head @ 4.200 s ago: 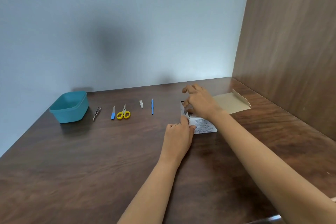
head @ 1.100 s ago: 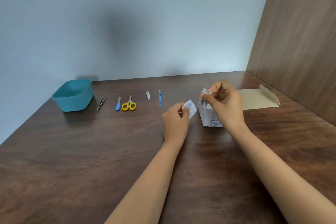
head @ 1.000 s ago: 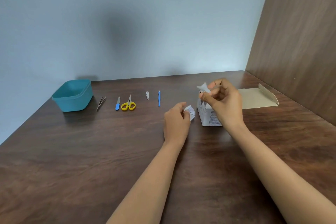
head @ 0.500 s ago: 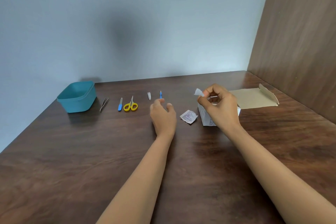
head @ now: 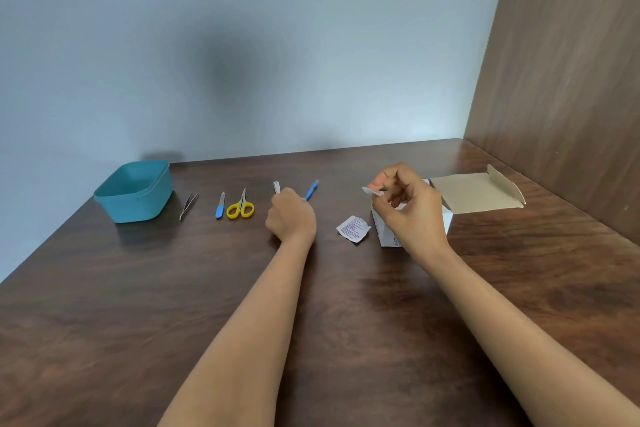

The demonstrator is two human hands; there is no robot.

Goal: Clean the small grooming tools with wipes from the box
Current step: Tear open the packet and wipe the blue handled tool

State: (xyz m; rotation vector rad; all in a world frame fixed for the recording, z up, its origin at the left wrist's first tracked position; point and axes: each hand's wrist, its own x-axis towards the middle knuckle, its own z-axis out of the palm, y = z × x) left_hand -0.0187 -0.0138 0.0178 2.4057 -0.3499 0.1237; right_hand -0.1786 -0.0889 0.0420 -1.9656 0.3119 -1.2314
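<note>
While my right hand is raised just above the white cardboard box and pinches a small white wipe between thumb and forefinger, my left hand lies curled on the dark wooden worktop at the row of grooming tools. Two of them show just past its knuckles. The small silver nail clipper is at the left side, with its long axis pointing away from me. The slim blue-handled tool is at the right side and slants away to the right, with its near end hidden behind my fingers. I cannot tell whether my fingers close on one of them, because they cover the contact. The left hand is clearly the nearer one to both tools. The wipe is well to the right of them, and the torn printed sachet lies flat between. I judge that the next move is to lift one tool and bring it rightward to meet the wipe.
</note>
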